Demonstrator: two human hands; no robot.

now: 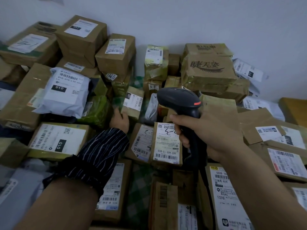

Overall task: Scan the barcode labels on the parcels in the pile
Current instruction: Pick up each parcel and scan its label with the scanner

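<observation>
Your right hand (207, 135), centre right of the frame, is wrapped firmly round the handle of the black scanner (179, 100). The scanner's head points up and away, towards the middle of the pile of parcels (114, 53).

Your left hand (120, 121), just left of centre, meets the lower edge of a small brown parcel (132, 112) whose white label (135, 102) reads 231 (that area is blurred, so I cannot tell whether the fingers clasp the parcel or merely touch it).

Recommendation: steady or tilt that parcel so its label faces the scanner head squarely. Keep your fingers off the barcode and hold the scanner still before triggering.

Other labels lie close by, notably on the labelled parcel (166, 143) directly below. Aim so that only one barcode falls in the beam.
</observation>
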